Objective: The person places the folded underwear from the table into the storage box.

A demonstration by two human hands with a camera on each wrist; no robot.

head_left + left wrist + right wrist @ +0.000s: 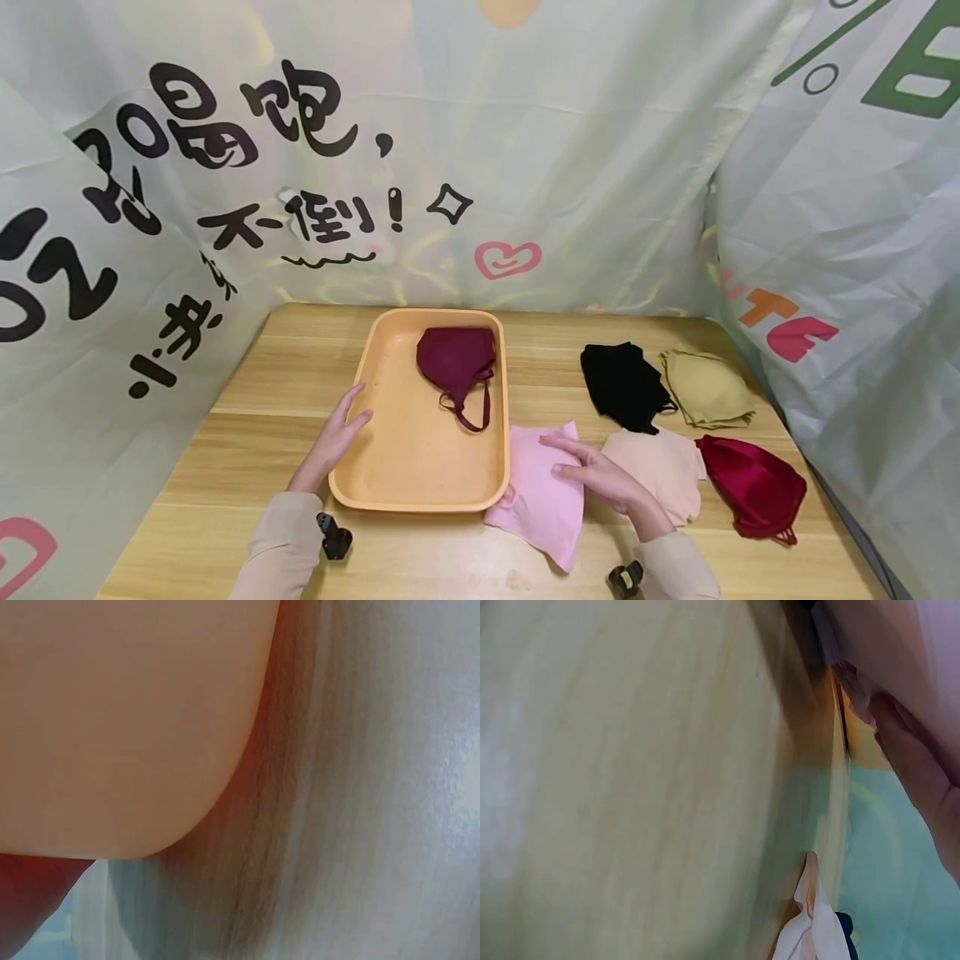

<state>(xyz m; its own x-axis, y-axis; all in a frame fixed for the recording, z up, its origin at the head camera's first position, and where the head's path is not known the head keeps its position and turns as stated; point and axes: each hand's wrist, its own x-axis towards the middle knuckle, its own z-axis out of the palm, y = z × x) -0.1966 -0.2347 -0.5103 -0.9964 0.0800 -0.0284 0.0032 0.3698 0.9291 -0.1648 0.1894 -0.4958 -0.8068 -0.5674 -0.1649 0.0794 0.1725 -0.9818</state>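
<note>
In the head view a shallow orange tray (390, 454) lies on the table with a dark maroon bra (455, 358) at its upper right. My left hand (336, 437) is at the tray's left rim, thumb and forefinger extended over the edge, the other fingers hidden. Beside the tray on the right, a pink bra (543, 500) overlaps its rim. My right hand (600, 475) holds it by its right side; in the right wrist view a finger (915, 769) presses against the pink cloth (885, 641), which stands above the tabletop.
Right of my right hand lie a black garment (624, 385), an olive-yellow folded one (708, 387), a pale peach one (660, 471) and a shiny red bra (753, 487). Printed fabric walls (585, 208) close in the wooden table (247, 458) at the back and sides.
</note>
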